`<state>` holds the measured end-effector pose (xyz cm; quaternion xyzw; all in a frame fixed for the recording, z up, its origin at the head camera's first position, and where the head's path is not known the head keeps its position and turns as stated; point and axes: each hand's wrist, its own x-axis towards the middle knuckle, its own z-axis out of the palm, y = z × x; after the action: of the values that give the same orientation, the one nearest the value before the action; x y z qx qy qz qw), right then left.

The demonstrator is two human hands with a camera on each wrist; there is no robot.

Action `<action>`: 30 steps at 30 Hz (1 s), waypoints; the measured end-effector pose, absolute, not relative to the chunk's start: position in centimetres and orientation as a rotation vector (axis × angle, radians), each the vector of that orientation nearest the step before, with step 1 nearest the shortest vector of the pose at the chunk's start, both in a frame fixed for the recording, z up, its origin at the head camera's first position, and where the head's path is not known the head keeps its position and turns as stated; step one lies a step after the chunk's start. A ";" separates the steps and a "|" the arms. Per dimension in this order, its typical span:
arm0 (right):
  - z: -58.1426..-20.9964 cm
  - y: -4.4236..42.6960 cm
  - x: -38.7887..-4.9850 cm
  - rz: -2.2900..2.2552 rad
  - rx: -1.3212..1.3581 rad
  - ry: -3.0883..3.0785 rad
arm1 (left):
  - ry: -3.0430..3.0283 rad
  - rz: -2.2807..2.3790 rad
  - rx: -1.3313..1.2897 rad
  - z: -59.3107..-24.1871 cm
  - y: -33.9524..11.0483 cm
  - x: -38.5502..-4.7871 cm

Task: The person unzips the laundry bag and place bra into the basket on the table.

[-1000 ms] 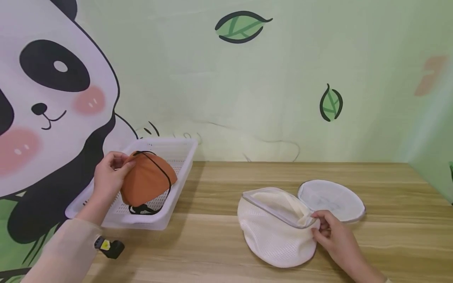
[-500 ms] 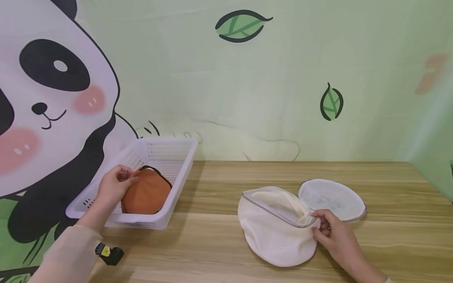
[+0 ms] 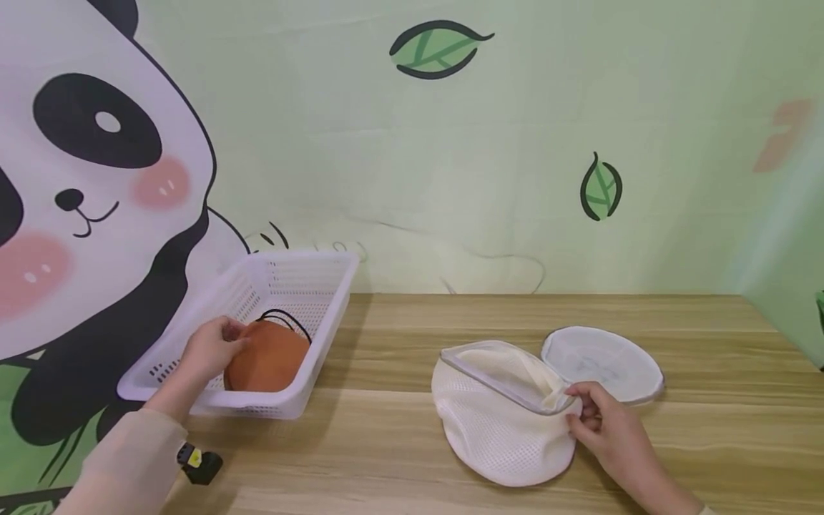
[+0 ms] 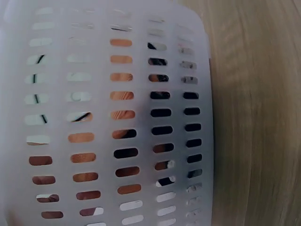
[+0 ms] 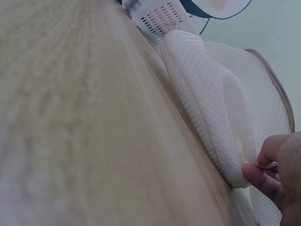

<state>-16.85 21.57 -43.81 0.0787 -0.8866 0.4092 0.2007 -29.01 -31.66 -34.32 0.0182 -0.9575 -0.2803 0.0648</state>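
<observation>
In the head view my left hand (image 3: 214, 349) reaches over the basket's near-left side, thumb and fingertips pinching the edge of an orange cloth piece with thin black straps (image 3: 269, 357). That piece sits low inside the white plastic basket (image 3: 330, 343); its orange and black show through the slots in the left wrist view. With thumb and fingers my right hand (image 3: 608, 425) pinches the right end of a cream mesh laundry bag (image 3: 508, 443), next to its zipper. The bag's mouth gapes open on the table. In the right wrist view the fingertips grip the mesh fabric (image 5: 207, 108).
Behind the bag, a flat, whitish round mesh piece with a grey rim (image 3: 605, 361) lies on the wooden table (image 3: 386, 443). A small black device with a yellow label (image 3: 199, 463) is at the left sleeve cuff. A green wall with printed leaves and a panda stands behind.
My left hand has lowered the orange cloth piece from above the basket's rim down into the basket. My right hand and the mesh bag have stayed in place.
</observation>
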 end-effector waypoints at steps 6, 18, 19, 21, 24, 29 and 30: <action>-43.7 21.4 -17.0 1.135 0.234 -2.476 | -2.966 -0.813 0.097 -34.3 -31.7 -28.9; -43.7 21.3 -17.1 1.111 0.243 -2.455 | -2.901 -0.763 0.026 -34.3 -31.8 -29.0; -43.7 21.3 -17.1 1.099 0.245 -2.451 | -2.882 -0.759 0.018 -34.4 -31.8 -28.9; -43.7 21.4 -17.2 1.097 0.248 -2.449 | -2.856 -0.759 0.005 -34.4 -31.7 -28.9; -43.8 21.4 -17.1 1.095 0.239 -2.462 | -2.821 -0.772 -0.014 -34.5 -31.5 -28.8; -43.7 21.6 -17.1 1.085 0.224 -2.473 | -2.752 -0.838 -0.021 -34.2 -31.1 -28.5; -43.7 21.6 -17.2 1.074 0.225 -2.469 | -2.736 -0.856 -0.024 -34.1 -31.0 -28.5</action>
<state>-17.16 21.59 -43.71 0.0813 -0.8918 0.3880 0.2178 -28.46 -30.97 -34.14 -0.0085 -0.9454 -0.2958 0.1368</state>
